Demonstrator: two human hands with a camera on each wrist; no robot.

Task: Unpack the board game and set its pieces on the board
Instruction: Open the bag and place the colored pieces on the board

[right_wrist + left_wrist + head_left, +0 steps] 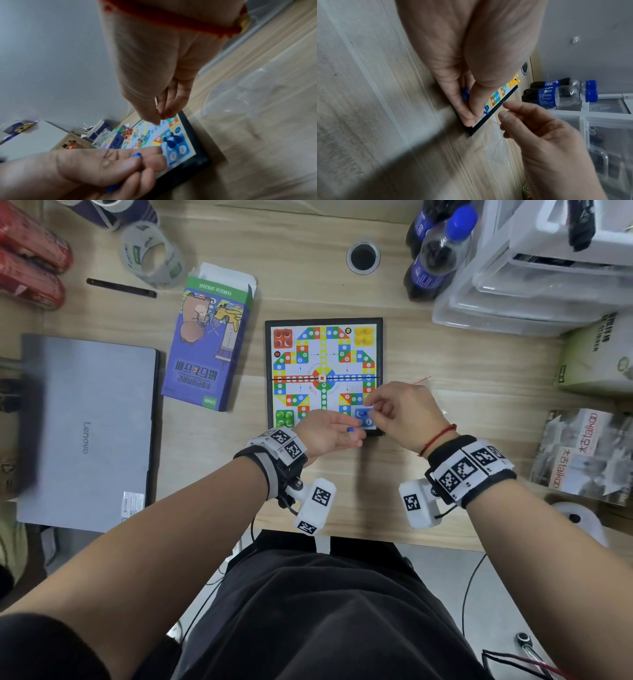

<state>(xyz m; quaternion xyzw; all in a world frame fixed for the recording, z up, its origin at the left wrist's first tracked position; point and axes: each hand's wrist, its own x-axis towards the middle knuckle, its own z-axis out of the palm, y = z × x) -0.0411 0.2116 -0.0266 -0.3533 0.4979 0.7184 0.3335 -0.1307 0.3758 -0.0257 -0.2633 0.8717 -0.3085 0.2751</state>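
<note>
Blue pawns: two stand on the board's blue corner. Your left hand cradles more in curled fingers; right hand pinches empty above. Red, yellow, green corners filled.

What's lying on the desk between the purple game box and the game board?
Nothing: the head view shows bare wooden desk between the game box and the board.
</note>
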